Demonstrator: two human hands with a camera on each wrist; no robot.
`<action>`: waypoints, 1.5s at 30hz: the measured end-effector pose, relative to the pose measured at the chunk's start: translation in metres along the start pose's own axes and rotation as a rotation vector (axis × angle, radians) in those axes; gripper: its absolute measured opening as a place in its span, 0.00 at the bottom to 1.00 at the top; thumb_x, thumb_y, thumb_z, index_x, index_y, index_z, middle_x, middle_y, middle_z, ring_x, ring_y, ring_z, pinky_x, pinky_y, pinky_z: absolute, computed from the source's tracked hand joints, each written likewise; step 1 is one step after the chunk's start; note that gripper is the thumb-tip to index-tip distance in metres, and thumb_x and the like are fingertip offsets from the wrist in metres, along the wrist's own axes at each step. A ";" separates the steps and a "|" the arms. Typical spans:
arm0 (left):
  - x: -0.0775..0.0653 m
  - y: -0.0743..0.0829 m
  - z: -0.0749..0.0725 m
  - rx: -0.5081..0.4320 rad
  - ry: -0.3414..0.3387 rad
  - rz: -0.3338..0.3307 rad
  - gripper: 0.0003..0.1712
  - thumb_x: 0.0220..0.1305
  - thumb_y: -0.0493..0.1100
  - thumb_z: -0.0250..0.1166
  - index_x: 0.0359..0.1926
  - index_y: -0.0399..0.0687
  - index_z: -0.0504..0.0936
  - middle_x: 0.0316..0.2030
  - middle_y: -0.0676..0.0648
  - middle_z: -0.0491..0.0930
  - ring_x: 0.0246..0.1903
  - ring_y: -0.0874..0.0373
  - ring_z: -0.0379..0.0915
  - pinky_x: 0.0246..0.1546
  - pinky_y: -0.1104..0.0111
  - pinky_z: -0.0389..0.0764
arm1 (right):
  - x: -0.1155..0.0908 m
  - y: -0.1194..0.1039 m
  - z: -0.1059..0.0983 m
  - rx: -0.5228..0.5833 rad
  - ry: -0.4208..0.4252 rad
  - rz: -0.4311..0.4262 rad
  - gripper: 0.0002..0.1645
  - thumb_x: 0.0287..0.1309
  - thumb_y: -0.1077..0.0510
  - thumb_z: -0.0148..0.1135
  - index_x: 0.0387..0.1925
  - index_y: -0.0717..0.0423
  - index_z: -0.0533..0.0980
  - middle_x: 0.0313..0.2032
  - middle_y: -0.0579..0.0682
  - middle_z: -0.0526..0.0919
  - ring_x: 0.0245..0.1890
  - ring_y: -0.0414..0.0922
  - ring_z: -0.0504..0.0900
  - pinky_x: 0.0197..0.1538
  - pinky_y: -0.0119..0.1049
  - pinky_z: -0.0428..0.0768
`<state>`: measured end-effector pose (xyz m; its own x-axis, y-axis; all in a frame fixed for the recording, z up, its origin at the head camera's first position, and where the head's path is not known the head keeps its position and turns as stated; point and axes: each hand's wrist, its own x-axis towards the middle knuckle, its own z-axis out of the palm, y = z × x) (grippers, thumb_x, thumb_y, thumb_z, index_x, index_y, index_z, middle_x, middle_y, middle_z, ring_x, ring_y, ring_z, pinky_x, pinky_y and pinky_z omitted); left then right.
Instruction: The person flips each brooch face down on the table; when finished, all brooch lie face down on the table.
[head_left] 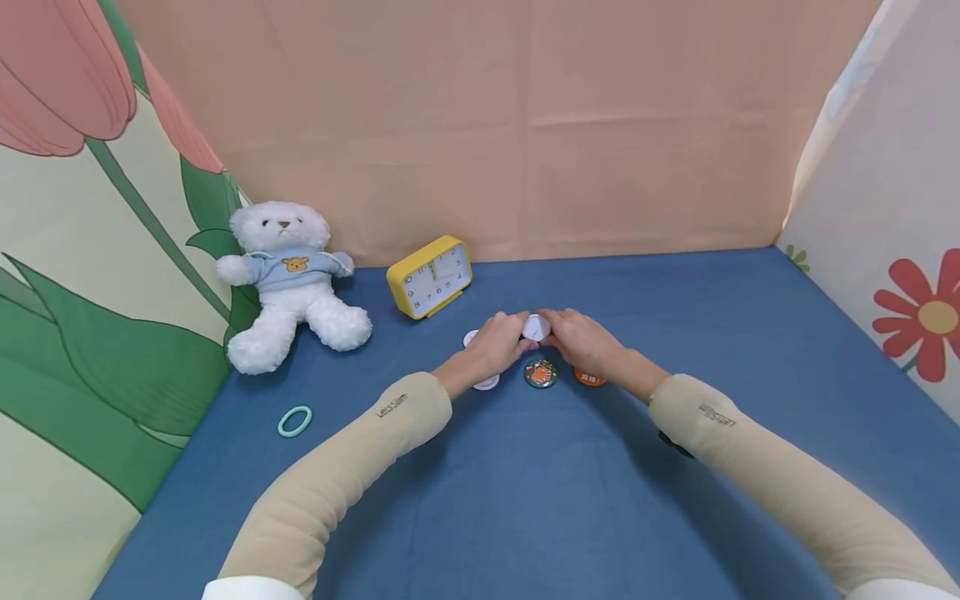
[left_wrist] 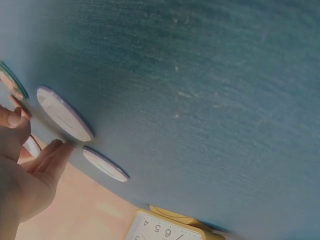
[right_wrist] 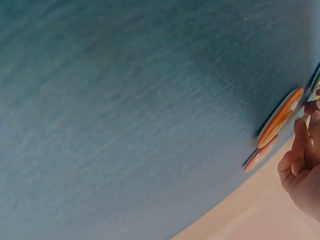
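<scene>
In the head view, a small round pin badge [head_left: 536, 327] with a white face is held up between both hands. My left hand [head_left: 495, 343] pinches its left edge with thumb and fingers, and my right hand [head_left: 583, 340] pinches the right edge. Just below it lies a green badge [head_left: 540, 373] with a red picture. An orange badge [head_left: 589, 378] shows partly from under the right hand. Two white badges, a nearer one [left_wrist: 65, 114] and a farther one [left_wrist: 105, 165], lie beside the left hand. Behind the orange badge, the right wrist view shows a reddish badge [right_wrist: 260, 154].
A yellow clock [head_left: 430, 277] stands at the back, left of the hands. Farther left, a white teddy bear [head_left: 288, 279] in a blue top sits against the wall panel. A mint-green ring [head_left: 295, 422] lies on the blue cloth [head_left: 525, 500] at front left.
</scene>
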<state>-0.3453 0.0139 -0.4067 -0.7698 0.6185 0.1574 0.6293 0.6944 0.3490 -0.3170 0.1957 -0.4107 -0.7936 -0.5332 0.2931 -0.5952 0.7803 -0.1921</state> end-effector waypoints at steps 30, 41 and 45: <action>-0.050 0.006 -0.017 0.005 -0.182 0.099 0.36 0.64 0.55 0.66 0.63 0.34 0.72 0.45 0.41 0.81 0.43 0.55 0.78 0.43 0.65 0.78 | -0.032 -0.014 -0.022 -0.025 -0.142 0.030 0.31 0.56 0.37 0.66 0.45 0.60 0.81 0.29 0.44 0.73 0.32 0.41 0.73 0.33 0.39 0.78; -0.055 0.018 -0.001 0.141 -0.280 0.129 0.32 0.68 0.54 0.61 0.63 0.34 0.73 0.65 0.37 0.68 0.68 0.45 0.58 0.67 0.57 0.60 | -0.039 -0.022 -0.010 -0.056 -0.157 -0.061 0.30 0.50 0.38 0.71 0.47 0.55 0.81 0.31 0.43 0.72 0.29 0.38 0.71 0.30 0.35 0.75; -0.054 0.018 0.001 0.149 -0.224 0.131 0.29 0.69 0.52 0.61 0.62 0.35 0.74 0.65 0.37 0.69 0.68 0.47 0.60 0.66 0.57 0.61 | -0.036 -0.025 -0.008 -0.060 -0.136 -0.066 0.30 0.51 0.38 0.71 0.48 0.55 0.81 0.30 0.43 0.70 0.28 0.39 0.70 0.28 0.35 0.74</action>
<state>-0.2923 -0.0065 -0.4095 -0.6486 0.7609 -0.0215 0.7434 0.6392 0.1968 -0.2728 0.1984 -0.4086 -0.7650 -0.6203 0.1732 -0.6415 0.7578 -0.1192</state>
